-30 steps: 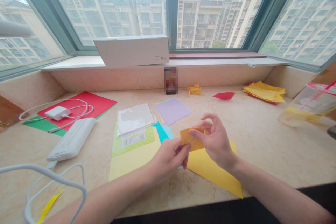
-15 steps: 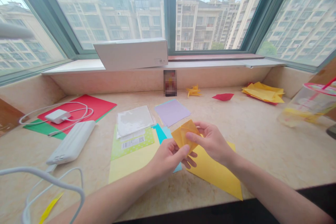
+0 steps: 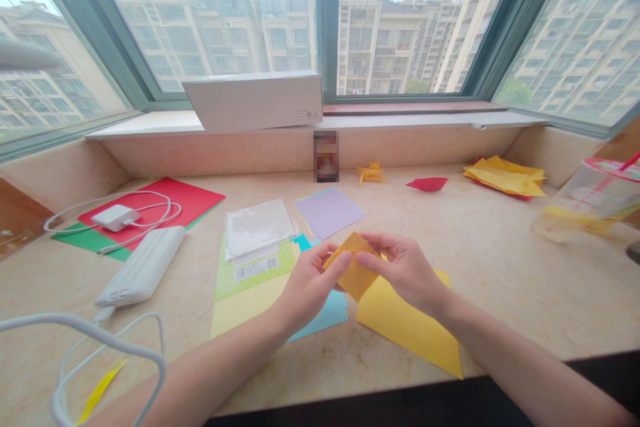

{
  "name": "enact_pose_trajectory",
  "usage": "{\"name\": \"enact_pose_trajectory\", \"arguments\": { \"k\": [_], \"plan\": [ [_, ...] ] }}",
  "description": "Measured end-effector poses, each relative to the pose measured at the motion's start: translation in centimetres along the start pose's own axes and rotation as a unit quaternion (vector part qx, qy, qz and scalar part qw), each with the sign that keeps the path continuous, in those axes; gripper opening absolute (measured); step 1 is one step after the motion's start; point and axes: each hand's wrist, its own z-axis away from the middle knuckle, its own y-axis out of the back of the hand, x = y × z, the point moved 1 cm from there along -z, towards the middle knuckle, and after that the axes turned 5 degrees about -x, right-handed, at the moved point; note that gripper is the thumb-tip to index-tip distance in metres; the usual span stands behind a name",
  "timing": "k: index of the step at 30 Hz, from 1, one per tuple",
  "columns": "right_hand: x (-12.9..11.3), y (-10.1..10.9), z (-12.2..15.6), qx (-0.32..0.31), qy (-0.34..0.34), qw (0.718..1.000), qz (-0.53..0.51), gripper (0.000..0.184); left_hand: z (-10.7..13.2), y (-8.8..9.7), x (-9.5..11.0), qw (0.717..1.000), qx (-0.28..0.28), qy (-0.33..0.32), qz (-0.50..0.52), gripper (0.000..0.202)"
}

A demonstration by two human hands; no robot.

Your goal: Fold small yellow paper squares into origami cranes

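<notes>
A folded piece of yellow origami paper (image 3: 356,280), diamond-shaped, is held up between both hands above the counter. My left hand (image 3: 313,280) pinches its left corner, thumb on the front face. On the other side my right hand (image 3: 403,267) grips the right corner, its thumb also pressed on the front. The thumbs nearly meet at the middle crease; the fingers behind the paper are mostly hidden. Below the right hand lies a flat yellow sheet (image 3: 410,327). Light blue paper (image 3: 325,313) and a pale yellow sheet (image 3: 250,310) lie under and beside my left hand.
Lilac paper (image 3: 330,212) and a clear packet (image 3: 260,228) lie beyond the hands. Farther back are a yellow folded figure (image 3: 371,172), a red folded piece (image 3: 427,184) and stacked yellow pieces (image 3: 505,175). A power bank (image 3: 143,267) with cables is left; a plastic cup (image 3: 585,203) stands right.
My left hand has shifted up along the folded paper, from its lower edge to its left corner. The paper has turned to a more upright diamond, and its lower tip now shows.
</notes>
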Motion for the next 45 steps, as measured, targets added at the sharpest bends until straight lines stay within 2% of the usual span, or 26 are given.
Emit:
{"name": "enact_pose_trajectory", "arguments": {
  "k": [3,9,16,21,25,29,34,39,45],
  "plan": [
    [0.19,0.0,0.02,0.009,0.005,1.0,0.025,0.036,-0.13,0.37,0.14,1.0,0.019,-0.011,-0.018,0.035],
    [0.27,-0.07,-0.05,-0.019,0.032,0.999,0.001,0.02,-0.1,0.38,-0.02,0.999,0.022,-0.012,-0.029,0.034],
    [0.15,-0.08,0.03,-0.019,0.014,1.0,0.015,0.021,0.07,0.21,-0.01,0.998,0.045,-0.004,-0.035,0.038],
    [0.05,0.11,-0.15,-0.013,0.004,1.0,-0.015,0.022,0.17,0.13,0.21,0.998,0.035,-0.012,-0.045,0.039],
    [0.05,0.22,-0.34,-0.019,0.002,0.999,-0.036,0.022,0.16,0.12,0.4,0.997,0.016,-0.034,-0.063,0.032],
    [0.11,-0.09,-0.22,-0.007,0.009,1.0,-0.026,0.026,0.02,0.16,0.24,0.995,0.047,-0.032,-0.082,0.029],
    [0.35,-0.64,-0.07,-0.039,-0.005,0.999,-0.037,0.051,0.0,0.21,0.16,0.993,0.094,-0.036,-0.062,0.035],
    [0.41,-0.5,-0.18,-0.011,-0.027,1.0,-0.01,0.026,0.16,0.18,0.07,0.994,0.08,-0.026,-0.073,0.036],
    [-0.09,-0.31,-0.04,-0.022,-0.031,0.998,0.052,0.019,0.17,0.36,-0.13,0.989,0.064,-0.023,-0.133,0.029]
  ]
}}
